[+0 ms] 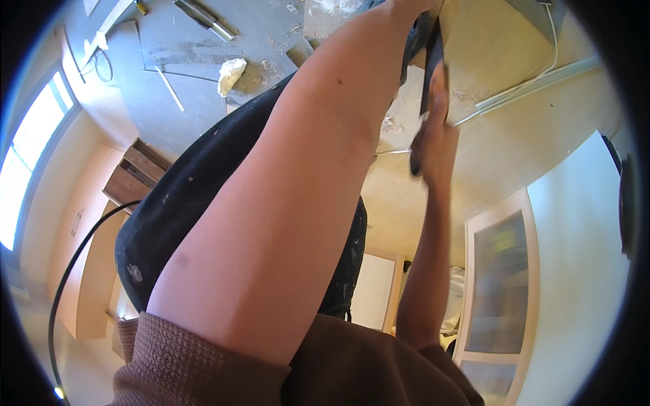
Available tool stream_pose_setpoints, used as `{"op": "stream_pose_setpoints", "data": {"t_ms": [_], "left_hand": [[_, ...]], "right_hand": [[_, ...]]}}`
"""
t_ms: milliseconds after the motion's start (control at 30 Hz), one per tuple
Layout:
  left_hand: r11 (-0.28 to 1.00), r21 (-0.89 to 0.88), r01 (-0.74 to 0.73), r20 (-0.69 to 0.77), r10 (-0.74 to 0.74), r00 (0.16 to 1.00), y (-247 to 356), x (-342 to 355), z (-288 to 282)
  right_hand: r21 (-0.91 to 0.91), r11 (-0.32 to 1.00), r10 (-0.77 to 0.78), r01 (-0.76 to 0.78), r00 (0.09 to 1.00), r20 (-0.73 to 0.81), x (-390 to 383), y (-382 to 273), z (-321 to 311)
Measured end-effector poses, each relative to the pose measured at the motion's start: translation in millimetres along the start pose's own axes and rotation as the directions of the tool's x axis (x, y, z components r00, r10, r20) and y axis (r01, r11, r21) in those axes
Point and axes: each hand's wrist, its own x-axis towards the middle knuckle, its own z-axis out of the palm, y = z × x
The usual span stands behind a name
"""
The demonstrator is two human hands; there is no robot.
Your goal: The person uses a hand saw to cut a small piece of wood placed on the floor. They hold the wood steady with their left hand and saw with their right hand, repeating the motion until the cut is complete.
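Note:
My right hand [439, 139] is closed around the dark handle of a long, narrow dark tool [416, 155], right of centre. Its blade-like part runs up toward the top edge, and one finger lies along it. The exact kind of tool does not show. My left forearm crosses the middle of the view, over my leg in paint-spotted dark trousers [203, 159]. At the top edge my left hand [412, 4] is mostly cut off, its fingers hidden, close to the far end of the tool. Pale wood shavings [391, 124] lie beside the tool.
On the grey sheet [162, 108] at upper left lie a crumpled white lump [231, 76], a thin white strip [169, 89] and a dark tool with a metallic end [205, 20]. A wooden box [139, 169] and a black cable [74, 257] are left. A glass-paned door [501, 284] stands right.

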Motion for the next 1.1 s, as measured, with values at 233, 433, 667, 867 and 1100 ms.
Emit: {"op": "stream_pose_setpoints", "data": {"t_ms": [233,433,667,867,1100], "left_hand": [[1.000,0.003,0.030,-0.017,-0.030,0.999,-8,-2,-4],[1.000,-0.013,0.006,-0.011,-0.006,1.000,-5,4,0],[1.000,-0.012,-0.010,-0.012,0.010,1.000,0,9,-3],[0.999,-0.044,0.003,0.008,-0.003,1.000,3,9,2],[0.999,-0.015,-0.048,0.012,0.048,0.999,7,15,6]], "right_hand": [[-0.047,0.995,0.089,-0.088,0.996,0.022,-90,16,-26],[0.002,0.961,0.276,-0.276,0.960,0.053,22,-33,5],[0.037,0.993,0.107,-0.109,0.993,0.055,-40,19,-4],[-0.005,0.992,0.124,-0.124,0.992,-0.017,-55,1,0],[-0.019,0.989,0.149,-0.149,0.989,-0.007,-15,35,18]]}}
